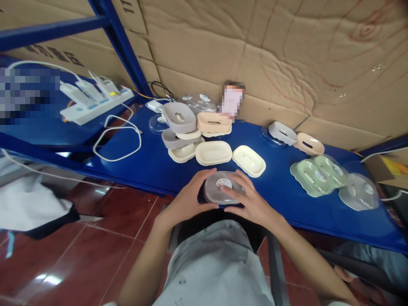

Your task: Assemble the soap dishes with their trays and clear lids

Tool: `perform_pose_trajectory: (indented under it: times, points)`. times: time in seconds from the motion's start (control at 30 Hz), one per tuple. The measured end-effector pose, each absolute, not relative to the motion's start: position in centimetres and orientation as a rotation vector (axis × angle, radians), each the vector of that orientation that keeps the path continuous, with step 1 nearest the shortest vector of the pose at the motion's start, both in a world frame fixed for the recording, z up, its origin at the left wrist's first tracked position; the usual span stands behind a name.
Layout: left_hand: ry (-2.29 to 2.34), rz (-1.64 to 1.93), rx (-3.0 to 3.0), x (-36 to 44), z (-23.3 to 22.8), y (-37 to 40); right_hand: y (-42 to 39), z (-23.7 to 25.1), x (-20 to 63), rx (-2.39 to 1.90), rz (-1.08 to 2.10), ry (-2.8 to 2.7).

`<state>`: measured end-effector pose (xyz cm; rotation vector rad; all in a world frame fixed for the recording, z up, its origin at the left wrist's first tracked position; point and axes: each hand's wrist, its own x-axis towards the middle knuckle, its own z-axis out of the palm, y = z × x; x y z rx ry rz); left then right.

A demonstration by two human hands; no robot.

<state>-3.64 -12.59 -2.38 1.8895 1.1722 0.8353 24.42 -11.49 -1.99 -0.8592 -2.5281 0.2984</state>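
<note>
At the near edge of the blue table [153, 170], both hands close around a grey soap box [223, 188] with a clear lid and a round sticker on top. The left hand [188, 195] cups its left end, thumb along the near side and fingers curled over the far rim; the right hand [251, 199] grips the right end, fingers spread across the lid. Just beyond the box lie two cream trays [213, 152] side by side, flat on the table. To their left stands a loose pile of grey and cream box halves [180, 127], with a peach-coloured one [214, 123] leaning beside it. Off to the right sit two green boxes [318, 173] under clear lids, touching each other, and a grey one [358, 192] near them. Farther back rest a grey tray [282, 131] and a pink tray [308, 143]. A white cable [117, 140] loops towards a power strip [95, 104] on the left, and cardboard [270, 51] lines the wall behind.
</note>
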Motion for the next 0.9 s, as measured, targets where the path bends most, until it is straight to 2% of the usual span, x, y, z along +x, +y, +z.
perform_pose_trajectory:
  times: [0.13, 0.27, 0.4, 0.47, 0.57, 0.63, 0.9]
  points:
    - [1.174, 0.851, 1.917, -3.4, -2.4, -12.9, -12.0, -1.9, 25.0, -0.852, 0.218, -2.48]
    - [1.183, 0.854, 1.935, -3.5, -2.6, -13.1, -13.6, -0.7, 29.0, -1.019, -0.026, -2.319]
    - [1.189, 0.823, 1.95, -3.6, -2.5, -13.0, -11.8, 2.1, 39.9, -1.297, -0.514, -1.96]
    - [1.194, 0.816, 1.957, -3.5, -2.4, -12.9, -8.9, 3.6, 46.9, -1.475, -0.652, -1.733]
    - [1.209, 0.796, 1.962, -3.3, -2.3, -12.9, -4.0, 5.0, 55.4, -2.106, -0.58, -1.489]
    - [1.225, 0.775, 1.959, -3.2, -2.2, -13.0, -1.7, 5.3, 58.4, -2.335, -0.457, -1.523]
    - [1.252, 0.758, 2.015, -3.1, -2.2, -13.0, 1.6, 5.2, 58.3, -2.473, -0.251, -1.639]
